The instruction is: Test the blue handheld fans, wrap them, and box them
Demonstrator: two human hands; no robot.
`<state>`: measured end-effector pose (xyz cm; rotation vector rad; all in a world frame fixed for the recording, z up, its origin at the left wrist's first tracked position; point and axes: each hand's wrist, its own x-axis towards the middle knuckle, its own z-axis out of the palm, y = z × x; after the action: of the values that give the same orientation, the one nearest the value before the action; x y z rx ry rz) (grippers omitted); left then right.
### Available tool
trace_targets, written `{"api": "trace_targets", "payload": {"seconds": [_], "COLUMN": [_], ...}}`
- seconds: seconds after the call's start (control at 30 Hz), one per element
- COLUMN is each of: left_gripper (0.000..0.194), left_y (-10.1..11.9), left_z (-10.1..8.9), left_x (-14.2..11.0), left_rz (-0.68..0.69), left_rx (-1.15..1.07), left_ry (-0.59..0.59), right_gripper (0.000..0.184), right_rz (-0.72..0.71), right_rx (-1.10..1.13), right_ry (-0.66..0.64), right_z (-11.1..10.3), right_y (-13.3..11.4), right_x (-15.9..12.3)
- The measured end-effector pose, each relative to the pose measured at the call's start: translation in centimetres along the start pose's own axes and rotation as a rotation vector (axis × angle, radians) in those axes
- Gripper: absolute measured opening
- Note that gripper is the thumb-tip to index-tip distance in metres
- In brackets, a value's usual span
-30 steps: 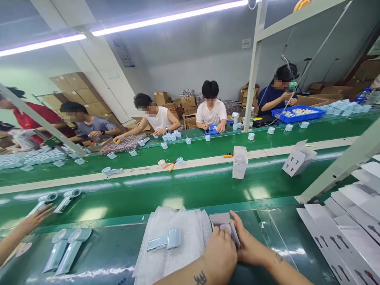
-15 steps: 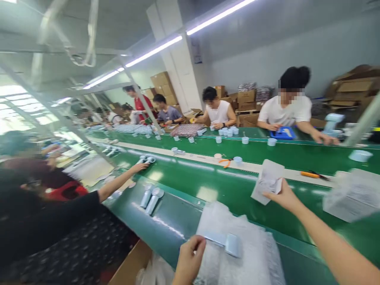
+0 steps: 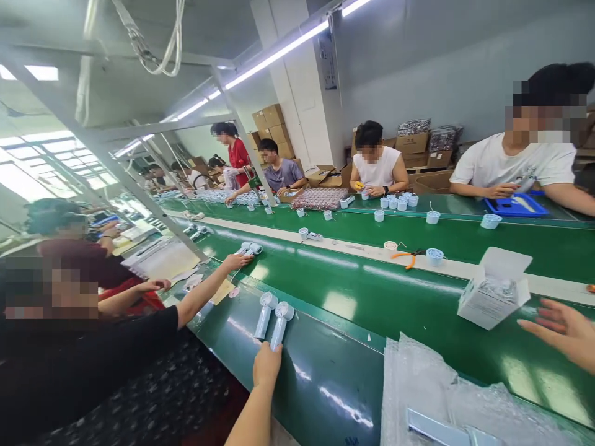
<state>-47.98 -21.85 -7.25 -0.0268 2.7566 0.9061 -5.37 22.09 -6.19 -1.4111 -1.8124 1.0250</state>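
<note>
My left hand (image 3: 266, 364) reaches out to the left and touches the handle ends of two pale blue handheld fans (image 3: 273, 316) lying side by side on the green bench edge; its fingers curl over them. My right hand (image 3: 563, 331) hovers open, fingers spread, just right of an open white carton (image 3: 495, 288) standing on the green conveyor belt (image 3: 353, 285). A stack of clear bubble bags (image 3: 432, 390) lies in front of me with a folded pale blue part (image 3: 441, 430) on top.
A co-worker on my left stretches a hand (image 3: 235, 261) to two more fans (image 3: 250, 249) on the belt. Orange pliers (image 3: 405, 255) and small blue cups lie on the white strip. Several people sit along the far side with boxes behind.
My view swung left. My right hand let go of the white carton, which now stands on the belt. My left hand left the bubble bags and reached to the two fans.
</note>
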Motion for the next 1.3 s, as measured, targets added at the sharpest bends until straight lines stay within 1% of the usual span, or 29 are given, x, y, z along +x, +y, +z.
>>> {"api": "trace_targets", "payload": {"seconds": [0.07,0.1,0.13,0.17,0.23,0.27,0.3,0.33,0.37,0.4,0.43,0.47,0.5,0.53,0.57,0.6,0.63,0.67,0.73,0.77,0.8,0.83,0.9,0.97,1.03,1.1,1.17,1.23,1.3], "left_gripper": [0.019,0.024,0.028,0.031,0.032,0.031,0.035,0.040,0.046,0.050,0.053,0.056,0.058,0.060,0.060,0.057,0.053,0.046,0.028,0.024,0.029,0.037,0.040,0.031,0.022,0.018,0.019,0.029,0.038], "left_y": [0.6,1.1,1.7,2.4,4.1,4.9,5.8,6.7,7.5,8.2,8.9,9.5,10.0,10.5,10.8,11.0,11.2,11.2,10.9,10.7,10.4,10.2,10.1,10.3,11.0,11.9,13.0,14.3,15.7], "left_z": [0.8,1.2,1.7,2.3,3.7,4.4,5.1,5.8,6.5,7.1,7.8,8.5,9.2,9.9,10.6,11.4,12.3,13.2,15.2,16.3,17.5,18.6,20.6,22.0,22.8,23.0,22.8,22.4,21.8], "left_x": [-1.0,-2.1,-3.7,-5.6,-11.0,-14.2,-17.7,-21.3,-24.9,-28.3,-31.3,-34.0,-36.2,-37.8,-38.9,-39.7,-40.2,-40.5,-41.2,-41.6,-42.1,-42.7,-43.8,-44.5,-44.7,-44.7,-44.6,-44.7,-45.2], "left_rz": [0.004,0.008,0.018,0.026,0.018,-0.052,-0.157,-0.254,-0.337,-0.402,-0.437,-0.430,-0.389,-0.305,-0.176,0.004,0.234,0.498,1.007,1.187,1.302,1.355,1.350,1.315,1.281,1.239,1.171,1.079,0.999], "left_rx": [-0.092,-0.144,-0.183,-0.246,-0.431,-0.678,-0.891,-1.011,-1.064,-1.061,-1.028,-1.000,-0.952,-0.887,-0.790,-0.648,-0.467,-0.263,0.173,0.362,0.510,0.618,0.709,0.707,0.659,0.548,0.396,0.230,0.089], "left_ry": [-0.042,-0.071,-0.104,-0.149,-0.291,-0.420,-0.583,-0.746,-0.905,-1.068,-1.231,-1.366,-1.491,-1.595,-1.664,-1.685,-1.652,-1.566,-1.296,-1.177,-1.098,-1.060,-1.041,-1.043,-1.046,-1.057,-1.070,-1.092,-1.116], "right_gripper": [0.066,0.056,0.046,0.039,0.033,0.034,0.035,0.040,0.047,0.055,0.061,0.063,0.061,0.058,0.053,0.048,0.044,0.040,0.034,0.033,0.035,0.041,0.050,0.051,0.044,0.042,0.044,0.045,0.044], "right_rz": [0.200,0.276,0.340,0.399,0.458,0.501,0.551,0.591,0.608,0.614,0.612,0.607,0.603,0.602,0.608,0.614,0.619,0.630,0.673,0.697,0.721,0.745,0.770,0.788,0.808,0.826,0.822,0.769,0.674], "right_rx": [0.148,0.212,0.256,0.307,0.463,0.560,0.701,0.867,1.025,1.164,1.288,1.388,1.465,1.520,1.555,1.577,1.593,1.603,1.612,1.612,1.609,1.606,1.612,1.627,1.620,1.569,1.485,1.415,1.371], "right_ry": [-0.111,-0.175,-0.331,-0.438,-0.640,-0.680,-0.691,-0.709,-0.775,-0.824,-0.843,-0.842,-0.810,-0.760,-0.712,-0.667,-0.624,-0.587,-0.523,-0.487,-0.452,-0.425,-0.382,-0.356,-0.329,-0.318,-0.333,-0.329,-0.325], "right_z": [-1.2,-1.4,-1.2,-0.8,0.9,1.9,2.8,3.4,3.6,3.3,2.6,1.3,-0.3,-2.3,-4.5,-6.9,-9.2,-11.5,-15.4,-16.9,-18.0,-18.8,-19.6,-19.7,-19.6,-19.6,-19.7,-20.0,-20.1], "right_y": [-1.1,-2.0,-3.1,-4.4,-7.2,-8.4,-9.4,-10.0,-10.2,-10.1,-9.8,-9.3,-8.7,-8.0,-7.2,-6.4,-5.5,-4.5,-2.6,-1.6,-0.7,0.1,1.5,2.7,3.7,4.3,4.6,4.6,4.3], "right_x": [-4.8,-7.6,-10.5,-13.2,-17.4,-18.7,-19.5,-19.9,-20.0,-20.0,-20.0,-20.0,-20.1,-20.3,-20.5,-20.7,-20.9,-21.2,-21.9,-22.4,-23.1,-23.8,-25.3,-26.6,-27.4,-27.8,-27.8,-27.5,-27.2]}}
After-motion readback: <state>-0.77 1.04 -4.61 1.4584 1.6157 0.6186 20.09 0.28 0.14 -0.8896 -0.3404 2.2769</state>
